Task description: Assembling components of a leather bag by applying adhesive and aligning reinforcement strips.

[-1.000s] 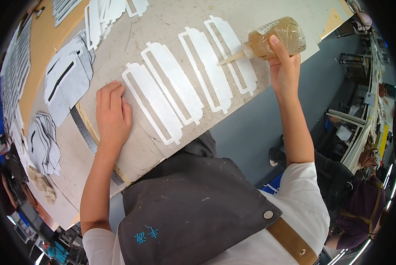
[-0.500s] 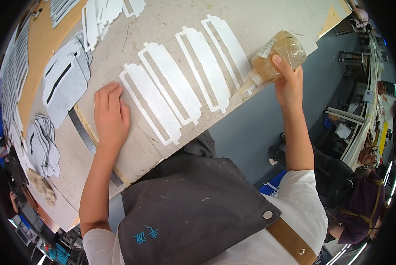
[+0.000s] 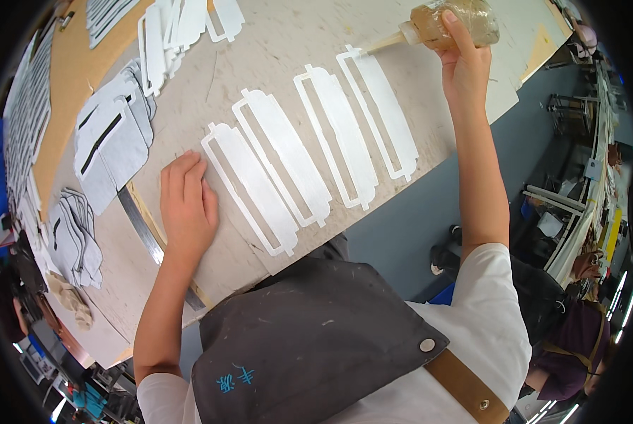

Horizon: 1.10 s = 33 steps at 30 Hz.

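My right hand [image 3: 466, 78] grips a clear squeeze bottle [image 3: 482, 22] of amber liquid, thumb across its side. The bottle lies tilted, its long thin nozzle pointing left with the tip at the far end of the rightmost white cut-out piece [image 3: 385, 113]. Several such pieces, each with a long narrow slot, lie side by side across the table [image 3: 274, 63]. My left hand [image 3: 189, 201] rests on the tabletop, fingers lying bent and holding nothing, just left of the leftmost white piece [image 3: 253, 184].
Grey-white slotted pieces [image 3: 111, 145] lie stacked at the left, with a smaller pile [image 3: 76, 240] nearer. More white cut-outs [image 3: 189, 25] overlap at the far left. A dark metal strip [image 3: 141, 226] lies beside my left forearm. The table's near edge runs diagonally before my apron [image 3: 316, 318].
My right hand has carried the bottle away from the near end of the rightmost piece to its far end. My left hand stays on the table. The whole view has shifted slightly.
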### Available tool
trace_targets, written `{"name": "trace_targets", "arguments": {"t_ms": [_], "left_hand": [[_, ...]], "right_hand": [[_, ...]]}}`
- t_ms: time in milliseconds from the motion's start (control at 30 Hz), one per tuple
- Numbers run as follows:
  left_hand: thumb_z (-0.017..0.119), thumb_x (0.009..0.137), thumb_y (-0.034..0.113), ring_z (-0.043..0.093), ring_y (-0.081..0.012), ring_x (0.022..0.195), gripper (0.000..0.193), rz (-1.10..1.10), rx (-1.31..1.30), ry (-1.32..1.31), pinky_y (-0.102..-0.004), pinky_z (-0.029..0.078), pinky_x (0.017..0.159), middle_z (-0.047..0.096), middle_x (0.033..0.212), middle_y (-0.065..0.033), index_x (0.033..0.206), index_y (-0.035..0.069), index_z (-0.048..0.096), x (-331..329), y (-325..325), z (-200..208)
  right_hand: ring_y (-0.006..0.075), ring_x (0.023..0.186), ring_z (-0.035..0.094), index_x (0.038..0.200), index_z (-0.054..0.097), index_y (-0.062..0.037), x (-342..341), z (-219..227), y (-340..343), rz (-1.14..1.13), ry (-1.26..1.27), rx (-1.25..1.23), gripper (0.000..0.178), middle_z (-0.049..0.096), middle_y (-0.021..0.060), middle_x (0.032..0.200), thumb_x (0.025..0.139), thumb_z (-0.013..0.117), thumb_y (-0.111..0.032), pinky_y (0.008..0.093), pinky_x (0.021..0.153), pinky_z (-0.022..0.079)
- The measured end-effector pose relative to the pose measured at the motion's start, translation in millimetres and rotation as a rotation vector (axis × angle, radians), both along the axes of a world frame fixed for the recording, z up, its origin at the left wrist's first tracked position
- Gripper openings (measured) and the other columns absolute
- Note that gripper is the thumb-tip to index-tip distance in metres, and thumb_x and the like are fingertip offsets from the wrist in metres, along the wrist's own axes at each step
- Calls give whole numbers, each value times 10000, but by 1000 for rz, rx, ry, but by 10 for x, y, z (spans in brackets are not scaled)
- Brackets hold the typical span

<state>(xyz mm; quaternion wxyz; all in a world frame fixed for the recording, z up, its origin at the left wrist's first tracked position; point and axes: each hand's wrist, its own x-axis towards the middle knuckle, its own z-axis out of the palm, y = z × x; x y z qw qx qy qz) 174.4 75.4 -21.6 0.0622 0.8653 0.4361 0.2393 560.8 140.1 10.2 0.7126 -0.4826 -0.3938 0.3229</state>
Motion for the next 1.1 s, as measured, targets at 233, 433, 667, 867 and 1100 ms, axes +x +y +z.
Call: {"name": "trace_targets", "arguments": {"t_ms": [233, 433, 667, 867, 1100], "left_hand": [[549, 737, -99, 552, -362, 1047, 320, -13, -3, -1, -419, 466, 879, 554, 1105, -186, 1054, -56, 561, -4, 1, 30], [521, 762, -120, 540, -367, 1075, 285, -1, -43, -25, -416, 439, 926, 553, 1130, -198, 1041, -71, 555, 4, -18, 35], [552, 739, -103, 552, -359, 1034, 291, -13, 12, -12, -413, 466, 870, 556, 1105, -182, 1025, -52, 565, 19, -1, 19], [553, 750, -103, 552, -351, 1021, 283, -5, 29, -9, -401, 463, 866, 563, 1101, -173, 1028, -48, 563, 4, 4, 9], [512, 780, -115, 536, -364, 1066, 284, 8, -18, -25, -403, 437, 930, 561, 1139, -197, 1056, -58, 552, -10, -1, -7]], "right_hand": [[144, 869, 612, 1105, 536, -49, -94, -51, 194, 41, -28, -6, 336, 600, 44, 950, 845, 698, -189, 296, 732, 518], [141, 840, 619, 1092, 534, -50, -20, -105, 138, 21, -69, -19, 330, 599, 39, 951, 843, 702, -187, 288, 704, 526], [166, 946, 600, 1129, 561, -4, 163, -87, -165, -3, -52, -148, 387, 599, 66, 1034, 824, 705, -193, 329, 789, 497], [165, 962, 597, 1142, 555, 33, 63, 19, -437, 5, -48, -212, 416, 605, 78, 1045, 832, 696, -206, 320, 815, 488], [164, 928, 589, 1133, 546, 11, 89, 29, -712, -23, -29, -251, 434, 600, 77, 1005, 788, 708, -194, 302, 712, 502]]}}
